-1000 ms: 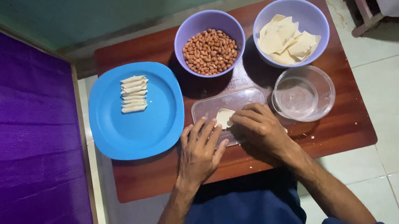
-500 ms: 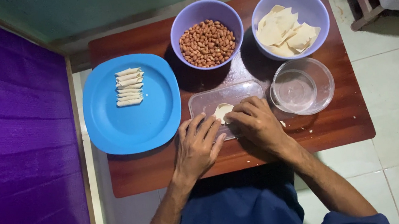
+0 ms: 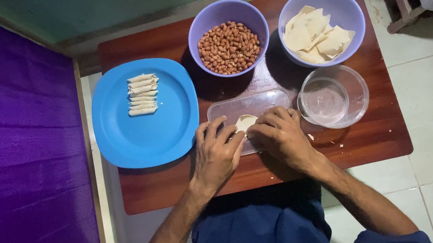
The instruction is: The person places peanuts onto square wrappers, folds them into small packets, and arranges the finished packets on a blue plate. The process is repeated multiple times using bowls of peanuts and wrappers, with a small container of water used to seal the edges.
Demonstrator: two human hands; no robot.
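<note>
2 hands [image 3: 251, 145] on 1 wrapper [image 3: 245, 122]; 7 rolls [image 3: 142, 94], 2 purple bowls [image 3: 223, 10].

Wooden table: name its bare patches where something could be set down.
Bare wood on the table runs along the near edge, right of the right hand, below the clear glass bowl. The blue plate has room below its rolls. Around the peanut bowl and wrapper bowl it is crowded.

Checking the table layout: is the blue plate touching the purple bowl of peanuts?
Apart. The head view shows bare wooden tabletop between the blue plate and the bowl of peanuts.
</note>
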